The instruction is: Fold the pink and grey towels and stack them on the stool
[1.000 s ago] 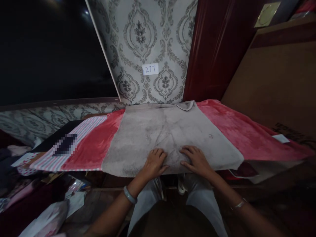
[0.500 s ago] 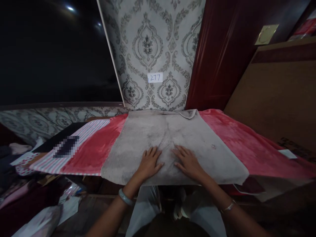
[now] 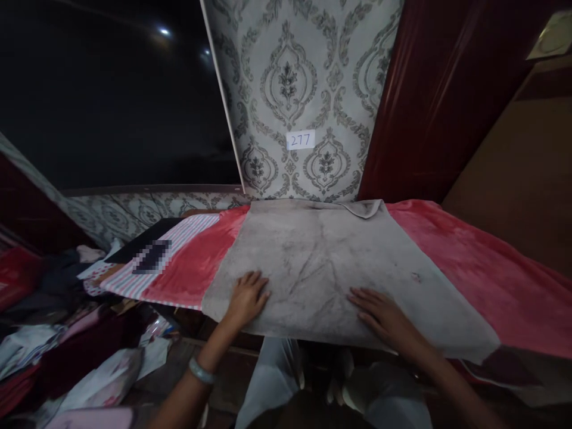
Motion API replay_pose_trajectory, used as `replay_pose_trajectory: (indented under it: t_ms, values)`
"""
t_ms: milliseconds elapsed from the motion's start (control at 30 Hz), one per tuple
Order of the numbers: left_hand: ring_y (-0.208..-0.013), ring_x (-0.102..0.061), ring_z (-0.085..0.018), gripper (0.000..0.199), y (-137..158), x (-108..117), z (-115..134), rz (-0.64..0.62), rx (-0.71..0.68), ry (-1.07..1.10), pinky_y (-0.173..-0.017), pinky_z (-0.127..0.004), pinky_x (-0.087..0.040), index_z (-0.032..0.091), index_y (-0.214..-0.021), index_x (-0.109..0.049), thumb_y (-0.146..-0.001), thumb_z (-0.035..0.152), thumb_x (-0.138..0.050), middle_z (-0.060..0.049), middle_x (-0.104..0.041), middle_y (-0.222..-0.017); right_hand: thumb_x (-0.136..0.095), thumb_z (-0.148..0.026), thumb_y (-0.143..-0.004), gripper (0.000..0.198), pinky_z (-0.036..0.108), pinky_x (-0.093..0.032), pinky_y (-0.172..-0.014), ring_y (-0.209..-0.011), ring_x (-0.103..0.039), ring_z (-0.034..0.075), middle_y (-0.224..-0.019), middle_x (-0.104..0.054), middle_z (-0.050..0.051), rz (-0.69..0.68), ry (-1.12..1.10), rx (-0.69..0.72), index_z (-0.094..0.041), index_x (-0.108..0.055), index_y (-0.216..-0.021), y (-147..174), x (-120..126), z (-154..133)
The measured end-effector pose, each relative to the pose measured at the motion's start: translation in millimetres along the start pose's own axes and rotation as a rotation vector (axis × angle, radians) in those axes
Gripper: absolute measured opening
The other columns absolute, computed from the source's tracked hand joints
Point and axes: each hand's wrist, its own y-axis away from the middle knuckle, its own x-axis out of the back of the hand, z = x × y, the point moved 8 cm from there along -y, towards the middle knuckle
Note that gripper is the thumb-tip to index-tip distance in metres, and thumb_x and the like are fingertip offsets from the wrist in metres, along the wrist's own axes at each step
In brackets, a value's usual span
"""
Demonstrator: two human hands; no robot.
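A grey towel-like cloth [image 3: 308, 268] lies spread out in front of me, lightly creased down its middle, with its far right corner folded over. Near its left edge, my left hand [image 3: 246, 298] rests palm down, fingers extended. My right hand [image 3: 379, 313] lies flat on the right part of the cloth, fingers stretched toward the middle. Neither hand holds anything. Beneath the grey cloth is a red plush cloth [image 3: 192, 262] that shows on both sides.
To the left lie a striped cloth [image 3: 125, 277] and a blurred-out dark rectangle [image 3: 152, 257]. A large dark screen [image 3: 120, 107] stands behind. Heaped clothes [image 3: 67, 351] fill the lower left. A cardboard box [image 3: 518, 173] stands at the right. A paper marked 277 [image 3: 301, 139] is on the wall.
My hands have slid apart over the grey cloth, the left toward its left edge and the right toward the right. The camera view has turned somewhat to the left.
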Motion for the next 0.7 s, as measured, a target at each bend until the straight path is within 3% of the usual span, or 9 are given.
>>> replay_pose_trajectory:
  t_ms: [167, 333, 467, 700]
  values:
    - [-0.145, -0.040, -0.034, 0.046, 20, 13, -72, 0.087, 0.278, -0.146, -0.116, -0.056, -0.033, 0.026, -0.142, -0.058, -0.099, 0.035, -0.044, -0.010, -0.048, -0.155, -0.033, -0.057, -0.098, 0.057, 0.056, -0.043, -0.114, -0.133, -0.055, 0.030, -0.143, -0.060, 0.006, 0.157, 0.065, -0.155, -0.028, -0.068, -0.132, 30, 21, 72]
    - [-0.131, -0.053, -0.032, 0.047, 37, 22, -97, 0.146, 0.405, -0.186, -0.108, -0.047, -0.044, 0.018, -0.140, -0.059, -0.100, 0.035, -0.040, -0.016, -0.056, -0.144, -0.030, -0.059, -0.095, 0.063, 0.059, -0.046, -0.110, -0.134, -0.053, 0.036, -0.139, -0.064, 0.010, 0.374, 0.211, -0.335, -0.024, -0.067, -0.132, 78, 31, 122]
    - [-0.123, -0.057, -0.032, 0.046, 38, 29, -101, 0.147, 0.421, -0.169, -0.102, -0.044, -0.048, 0.017, -0.136, -0.062, -0.099, 0.033, -0.042, -0.015, -0.062, -0.137, -0.028, -0.058, -0.095, 0.064, 0.060, -0.048, -0.106, -0.134, -0.052, 0.037, -0.141, -0.062, 0.010, 0.409, 0.260, -0.380, -0.022, -0.065, -0.133, 96, 30, 133]
    - [-0.127, -0.053, -0.034, 0.054, 27, 30, -109, 0.039, 0.494, -0.189, -0.101, -0.048, -0.047, 0.015, -0.146, -0.051, -0.099, 0.038, -0.040, -0.016, -0.057, -0.141, -0.026, -0.056, -0.095, 0.068, 0.053, -0.045, -0.110, -0.128, -0.058, 0.034, -0.137, -0.064, 0.014, 0.322, 0.307, -0.437, -0.016, -0.069, -0.129, 83, 44, 133]
